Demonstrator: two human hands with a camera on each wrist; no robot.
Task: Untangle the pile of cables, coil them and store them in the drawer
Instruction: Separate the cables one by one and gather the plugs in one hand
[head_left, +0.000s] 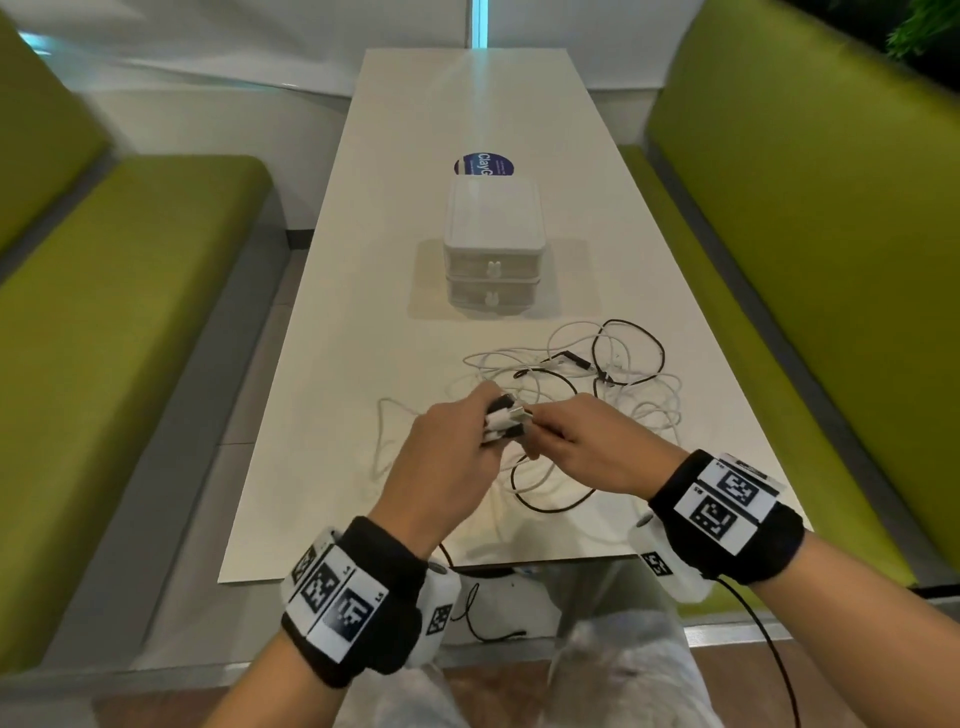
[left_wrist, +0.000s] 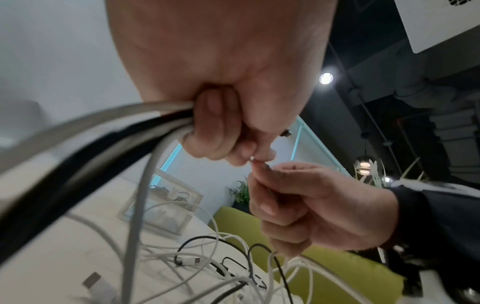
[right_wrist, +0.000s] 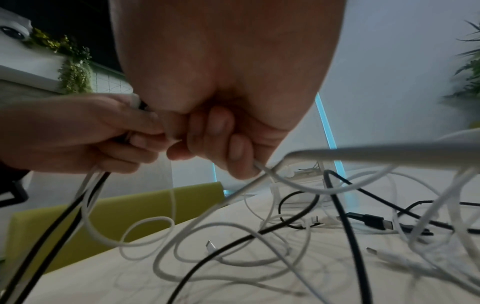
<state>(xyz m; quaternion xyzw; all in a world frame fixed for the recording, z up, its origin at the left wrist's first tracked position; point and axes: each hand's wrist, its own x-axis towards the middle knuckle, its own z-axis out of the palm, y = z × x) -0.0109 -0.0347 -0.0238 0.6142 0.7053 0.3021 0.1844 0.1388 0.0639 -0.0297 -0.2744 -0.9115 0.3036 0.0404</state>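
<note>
Gripping a bundle of black and white cable ends (head_left: 501, 422) in our left hand (head_left: 441, 457), fingers curled tight round them, we pinch one white cable (right_wrist: 262, 167) with our right hand (head_left: 582, 441). The tangled cables (head_left: 597, 374) lie just nearer us than the drawer unit (head_left: 491, 249), whose drawers are closed.

A long white counter (head_left: 332, 364) stands between two lime-green upholstered benches (head_left: 130, 322), with a white wall (head_left: 249, 47) behind and grey floor (head_left: 249, 395) below.
</note>
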